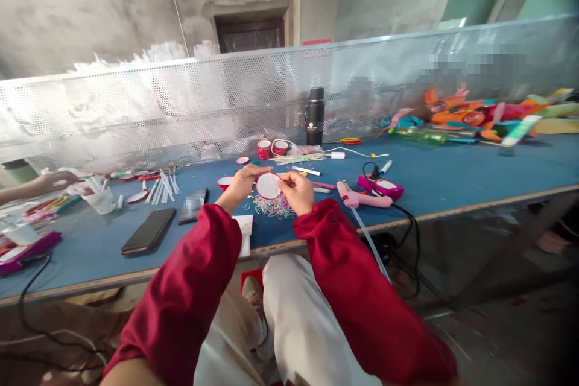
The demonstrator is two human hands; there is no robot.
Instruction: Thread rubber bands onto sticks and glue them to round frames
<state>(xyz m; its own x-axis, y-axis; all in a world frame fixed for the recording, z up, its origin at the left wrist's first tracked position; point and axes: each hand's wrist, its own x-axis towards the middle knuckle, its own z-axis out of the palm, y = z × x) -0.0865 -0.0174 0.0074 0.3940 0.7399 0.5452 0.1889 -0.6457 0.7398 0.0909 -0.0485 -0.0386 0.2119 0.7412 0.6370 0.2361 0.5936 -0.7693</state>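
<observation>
Between my two hands is a round white piece with a red rim (269, 186), which looks like a cut-down paper cup, its white face turned toward me. My left hand (242, 186) grips its left side, with a finger along the top edge. On the right side, the fingers of my right hand (297, 190) pinch the rim. A thin pale strand, perhaps a rubber band, crosses the white face. A pile of coloured rubber bands (274, 208) lies just below on the blue table. Another red-sided cup piece (225, 182) rests beside my left hand.
A pink glue gun (362, 198) lies at right on the blue table (452, 175). Phones (148, 231) and a white cup of sticks (99, 199) are at left, near another person's arm (36, 186). A black bottle (315, 117) stands behind, before a perforated metal screen (217, 96).
</observation>
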